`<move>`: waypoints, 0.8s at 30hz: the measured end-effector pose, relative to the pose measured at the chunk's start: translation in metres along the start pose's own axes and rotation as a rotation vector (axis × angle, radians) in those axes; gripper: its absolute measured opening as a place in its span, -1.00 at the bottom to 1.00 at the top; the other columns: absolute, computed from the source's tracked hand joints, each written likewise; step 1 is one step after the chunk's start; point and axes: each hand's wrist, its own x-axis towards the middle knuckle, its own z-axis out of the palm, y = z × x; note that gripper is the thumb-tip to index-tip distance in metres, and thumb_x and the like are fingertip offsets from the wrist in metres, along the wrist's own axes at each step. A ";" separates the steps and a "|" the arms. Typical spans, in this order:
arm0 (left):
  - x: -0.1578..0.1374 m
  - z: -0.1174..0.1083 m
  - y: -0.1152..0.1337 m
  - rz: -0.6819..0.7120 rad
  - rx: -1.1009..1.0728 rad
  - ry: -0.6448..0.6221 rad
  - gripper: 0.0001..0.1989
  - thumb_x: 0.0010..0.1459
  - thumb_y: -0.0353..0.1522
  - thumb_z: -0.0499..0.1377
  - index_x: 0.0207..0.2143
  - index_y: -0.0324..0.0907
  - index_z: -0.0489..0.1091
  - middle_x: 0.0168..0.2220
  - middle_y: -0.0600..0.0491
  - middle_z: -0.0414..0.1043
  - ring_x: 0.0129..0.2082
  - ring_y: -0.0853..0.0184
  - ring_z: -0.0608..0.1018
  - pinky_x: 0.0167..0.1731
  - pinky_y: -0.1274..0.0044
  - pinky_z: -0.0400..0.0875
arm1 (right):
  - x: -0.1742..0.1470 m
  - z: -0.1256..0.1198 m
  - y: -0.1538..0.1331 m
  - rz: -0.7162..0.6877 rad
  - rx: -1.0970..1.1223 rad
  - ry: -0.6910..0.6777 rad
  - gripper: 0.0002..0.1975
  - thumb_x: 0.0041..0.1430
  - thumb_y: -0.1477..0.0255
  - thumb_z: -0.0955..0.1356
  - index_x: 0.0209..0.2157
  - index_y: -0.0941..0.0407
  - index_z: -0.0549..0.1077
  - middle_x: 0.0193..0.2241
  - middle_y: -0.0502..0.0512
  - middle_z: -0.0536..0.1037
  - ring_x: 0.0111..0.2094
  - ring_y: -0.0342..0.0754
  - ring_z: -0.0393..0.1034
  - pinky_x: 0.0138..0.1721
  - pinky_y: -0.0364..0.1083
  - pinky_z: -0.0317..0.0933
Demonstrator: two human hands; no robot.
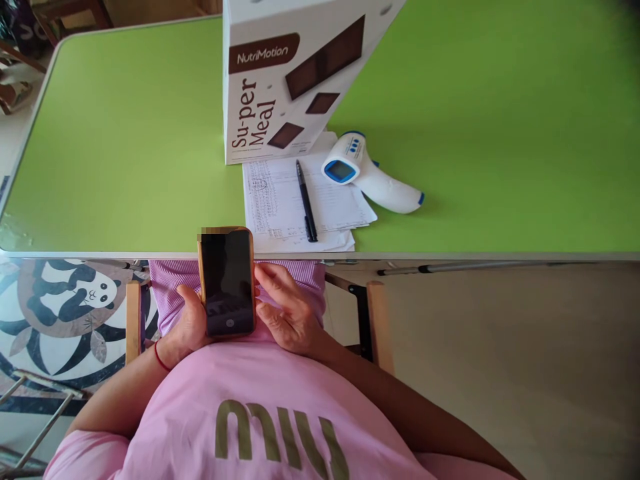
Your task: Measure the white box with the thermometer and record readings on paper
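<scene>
My left hand (pixel 190 319) holds a smartphone (pixel 227 283) in an orange-brown case from its left side and underneath, with the thumb beside the left edge. The phone's screen is dark and faces up. At the right edge of the phone, my right hand (pixel 290 313) has its bent fingers against the case; their tips are partly hidden. The phone is held over my lap, its top overlapping the table's near edge. Just beyond lie handwritten sheets of paper (pixel 275 210), with a black pen (pixel 307 203) on top. A white and blue infrared thermometer (pixel 373 175) rests partly on the sheets.
A tall white box (pixel 250 80) stands on the green table (pixel 135 133), behind the papers. Wooden chair arms (pixel 381 327) flank my lap. A metal frame (pixel 37 413) is at lower left, above the panda-patterned floor (pixel 70 300).
</scene>
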 end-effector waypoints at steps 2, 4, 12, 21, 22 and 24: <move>0.000 -0.001 -0.001 0.009 0.026 -0.016 -0.05 -0.29 0.34 0.27 -0.07 -0.21 0.57 -0.14 -0.16 0.62 0.01 -0.20 0.57 -0.14 0.24 0.61 | 0.000 0.000 0.001 -0.018 -0.036 -0.002 -0.40 0.32 0.24 0.30 0.34 0.05 0.23 0.13 0.32 0.44 0.13 0.18 0.42 0.11 0.18 0.38; 0.000 0.001 0.000 0.006 0.018 -0.015 -0.05 -0.28 0.34 0.26 -0.07 -0.21 0.57 -0.14 -0.17 0.62 0.03 -0.19 0.57 -0.12 0.23 0.60 | 0.001 0.000 0.001 -0.008 -0.038 -0.021 -0.38 0.31 0.20 0.30 0.34 0.06 0.23 0.14 0.32 0.44 0.14 0.21 0.41 0.13 0.20 0.36; 0.005 0.004 0.002 -0.119 -0.156 0.120 0.04 -0.01 0.42 -0.15 0.05 -0.22 0.49 -0.13 -0.19 0.61 0.02 -0.12 0.59 -0.04 0.20 0.54 | 0.010 -0.010 -0.004 -0.117 -0.208 0.128 -0.41 0.32 0.39 0.26 0.36 0.01 0.16 0.04 0.28 0.42 0.03 0.16 0.40 -0.01 0.16 0.41; 0.004 0.006 0.006 -0.097 -0.140 0.010 0.02 -0.12 0.37 0.13 0.12 -0.24 0.44 -0.09 -0.22 0.60 0.00 -0.17 0.58 -0.16 0.24 0.57 | 0.017 -0.012 -0.011 -0.372 -0.249 -0.160 -0.77 0.30 0.25 0.33 -0.22 0.06 0.59 0.40 0.11 -0.02 0.36 0.26 0.00 0.33 0.28 -0.02; 0.003 0.005 0.006 -0.093 -0.130 -0.003 0.02 -0.16 0.36 0.18 0.11 -0.23 0.45 -0.10 -0.21 0.60 0.00 -0.18 0.58 -0.17 0.25 0.57 | 0.019 -0.012 -0.011 -0.361 -0.274 -0.170 -0.76 0.29 0.23 0.34 -0.23 0.06 0.59 0.42 0.09 -0.05 0.38 0.27 -0.02 0.35 0.29 -0.07; 0.003 0.002 0.006 -0.077 -0.087 -0.040 0.02 -0.30 0.33 0.29 0.07 -0.20 0.48 -0.12 -0.18 0.61 -0.01 -0.19 0.59 -0.17 0.27 0.57 | 0.027 -0.012 -0.009 -0.353 -0.345 -0.136 -0.74 0.29 0.21 0.34 -0.19 0.05 0.59 0.44 0.07 -0.07 0.39 0.29 -0.03 0.36 0.30 -0.10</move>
